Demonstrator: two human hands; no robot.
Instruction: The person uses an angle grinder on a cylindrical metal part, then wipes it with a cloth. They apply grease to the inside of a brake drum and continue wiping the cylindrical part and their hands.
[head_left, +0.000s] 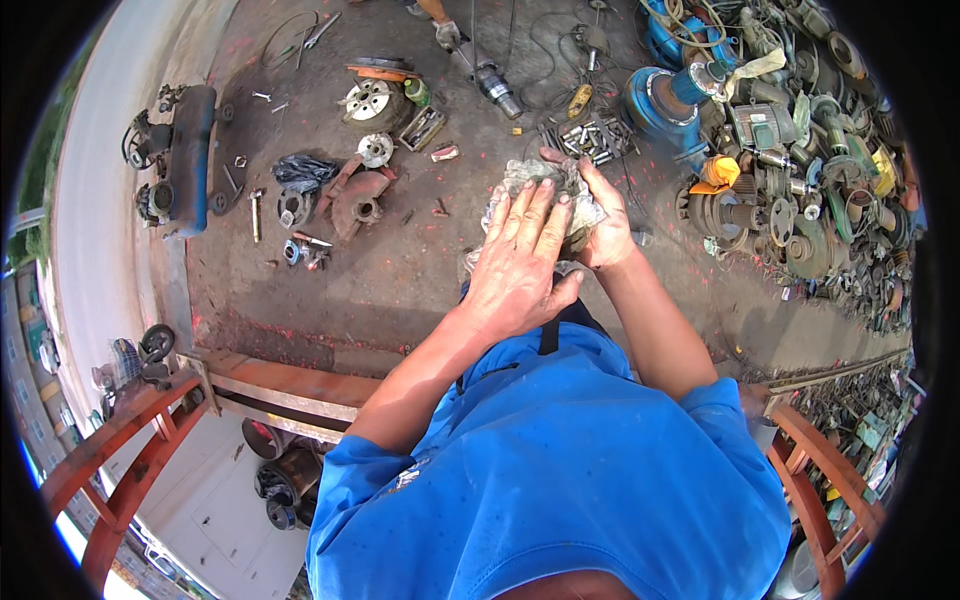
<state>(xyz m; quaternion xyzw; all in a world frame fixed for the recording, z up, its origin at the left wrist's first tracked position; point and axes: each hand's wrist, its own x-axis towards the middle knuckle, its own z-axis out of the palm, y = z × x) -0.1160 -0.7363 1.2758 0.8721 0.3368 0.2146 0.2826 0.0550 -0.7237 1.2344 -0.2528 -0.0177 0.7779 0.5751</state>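
A crumpled, dirty whitish rag is bunched between my two hands in front of my waist. My left hand lies flat over the near left side of the rag, its fingers stretched out and slightly apart. From the right, my right hand cups the rag, with the thumb and fingers around its edge. Dark smudges mark the fingers of my right hand. Whether anything is wrapped inside the rag is hidden.
On the ground lie a rusty flanged part, a hammer, a tray of sockets and a blue motor housing. Machine parts are heaped at the right. A blue air compressor stands left. Ahead, another person's gloved hand touches a tool.
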